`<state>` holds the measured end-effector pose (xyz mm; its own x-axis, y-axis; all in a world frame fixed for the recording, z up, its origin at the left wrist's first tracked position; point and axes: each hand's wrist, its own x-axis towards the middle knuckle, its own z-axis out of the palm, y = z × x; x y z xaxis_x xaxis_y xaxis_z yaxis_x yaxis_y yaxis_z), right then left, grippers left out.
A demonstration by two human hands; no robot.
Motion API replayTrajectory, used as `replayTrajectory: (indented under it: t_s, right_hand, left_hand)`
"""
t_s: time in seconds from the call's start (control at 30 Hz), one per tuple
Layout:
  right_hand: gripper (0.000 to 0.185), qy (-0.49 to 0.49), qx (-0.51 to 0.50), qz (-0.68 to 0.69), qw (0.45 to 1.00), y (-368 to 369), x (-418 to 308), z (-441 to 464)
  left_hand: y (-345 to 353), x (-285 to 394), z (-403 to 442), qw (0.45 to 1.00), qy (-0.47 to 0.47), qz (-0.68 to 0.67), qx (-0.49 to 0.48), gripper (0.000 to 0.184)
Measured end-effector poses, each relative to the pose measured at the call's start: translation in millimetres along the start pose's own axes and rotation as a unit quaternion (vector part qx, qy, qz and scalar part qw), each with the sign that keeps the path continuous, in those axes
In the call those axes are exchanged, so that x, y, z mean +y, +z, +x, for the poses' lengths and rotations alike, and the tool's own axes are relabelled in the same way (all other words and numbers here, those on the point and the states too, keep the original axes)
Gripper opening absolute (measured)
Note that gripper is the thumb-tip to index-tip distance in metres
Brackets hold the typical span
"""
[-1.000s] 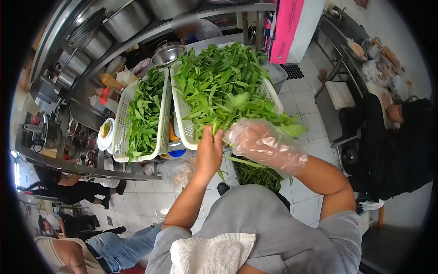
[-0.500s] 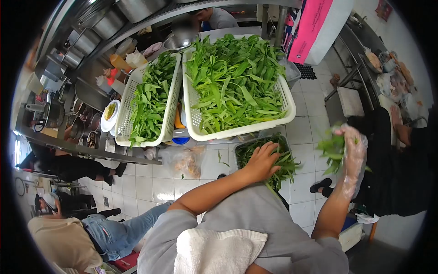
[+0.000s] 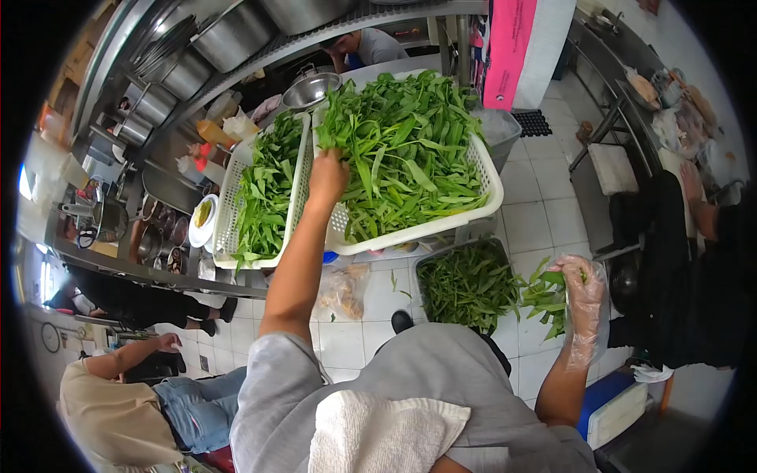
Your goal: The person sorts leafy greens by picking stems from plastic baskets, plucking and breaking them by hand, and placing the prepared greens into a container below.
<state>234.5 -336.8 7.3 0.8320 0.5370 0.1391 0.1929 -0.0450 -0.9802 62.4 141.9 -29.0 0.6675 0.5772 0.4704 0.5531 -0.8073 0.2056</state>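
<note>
My left hand (image 3: 328,175) reaches to the left side of the large white basket (image 3: 426,239), its fingers closed at the heap of green leaves (image 3: 410,150); what they grip is hidden among the leaves. My right hand (image 3: 582,288), in a clear plastic glove, is closed around a bunch of leafy greens (image 3: 546,299), held out at the right over the floor. A narrower white basket (image 3: 225,213) with more greens stands left of the large one. Below the large basket, a dark bin (image 3: 419,277) on the floor holds cut greens.
A clear bag (image 3: 344,293) lies on the tiled floor. Metal pots (image 3: 233,39) stand on the shelf at upper left. A person in dark clothes (image 3: 678,276) is at the right. Another person in a beige shirt (image 3: 114,410) is at lower left. A blue cooler (image 3: 615,410) stands at lower right.
My left hand has moved from above the floor bin up to the large basket. My right hand, still holding greens, has shifted slightly left and down. Earlier, both hands were together in front of the basket.
</note>
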Motion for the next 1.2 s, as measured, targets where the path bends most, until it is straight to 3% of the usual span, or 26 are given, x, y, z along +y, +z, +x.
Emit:
replayTrajectory:
  t_s: [0.1,0.13,0.23,0.37,0.5,0.53,0.57,0.63,0.73,0.8,0.83,0.9,1.03,1.13,1.2]
  right_hand:
    - [0.011,0.045,0.001,0.047,0.998,7.1,-3.1,-0.1]
    - [0.011,0.026,-0.017,0.019,0.999,10.5,-5.5,1.8]
    - [0.011,0.014,-0.047,-0.013,0.999,21.7,-11.3,3.6]
    - [0.012,-0.016,-0.073,-0.030,0.997,33.4,-22.6,4.4]
    - [0.012,-0.014,-0.081,-0.038,0.996,36.4,-23.5,4.1]
    - [0.012,-0.012,-0.082,-0.038,0.996,38.8,-24.2,3.8]
    - [0.012,-0.013,-0.088,-0.044,0.995,40.8,-24.7,3.7]
    - [0.013,-0.014,-0.093,-0.050,0.994,44.0,-23.5,2.0]
    - [0.014,-0.024,-0.115,-0.027,0.993,48.8,-18.2,1.5]
    - [0.014,-0.013,-0.111,-0.037,0.993,50.5,-22.0,0.9]
    - [0.014,-0.003,-0.113,-0.048,0.992,51.0,-23.5,0.3]
    - [0.014,0.001,-0.116,-0.035,0.993,52.5,-19.1,0.5]
    - [0.014,-0.009,-0.111,-0.016,0.994,58.9,-19.7,0.6]
    - [0.013,-0.029,-0.097,-0.045,0.994,63.7,-10.8,2.0]
    - [0.012,-0.063,-0.101,-0.072,0.990,65.2,-17.0,3.2]
  left_hand:
    - [29.0,-1.3,-2.6,0.995,0.072,0.056,0.045,0.027]
    - [14.7,11.5,1.9,0.996,0.032,0.060,-0.053,0.034]
    - [20.7,4.3,6.9,0.996,0.011,0.065,-0.065,0.034]
    - [-19.6,19.2,31.6,0.998,0.025,0.035,0.047,0.027]
    - [-106.3,51.0,56.8,0.978,0.020,-0.101,0.181,0.025]
    - [-118.4,57.0,54.8,0.984,-0.039,-0.122,0.125,0.031]
    - [-114.1,57.2,48.5,0.984,-0.040,-0.122,0.124,0.031]
    - [-90.7,57.9,32.1,0.985,-0.106,-0.081,-0.111,0.035]
    - [-58.1,54.0,-3.9,0.983,-0.052,0.000,-0.177,0.039]
    - [-54.7,48.3,-7.9,0.908,-0.125,-0.213,-0.337,0.033]
    - [-58.1,46.0,-6.8,0.908,-0.125,-0.214,-0.339,0.033]
    - [-77.5,47.4,-1.1,0.845,-0.177,-0.438,-0.251,0.025]
    - [-142.6,79.9,10.9,0.826,-0.164,-0.539,-0.007,0.017]
    - [-145.8,84.2,-2.3,0.792,-0.169,-0.583,0.067,0.016]
    - [-133.8,84.2,-15.4,0.764,-0.220,-0.604,0.054,0.017]
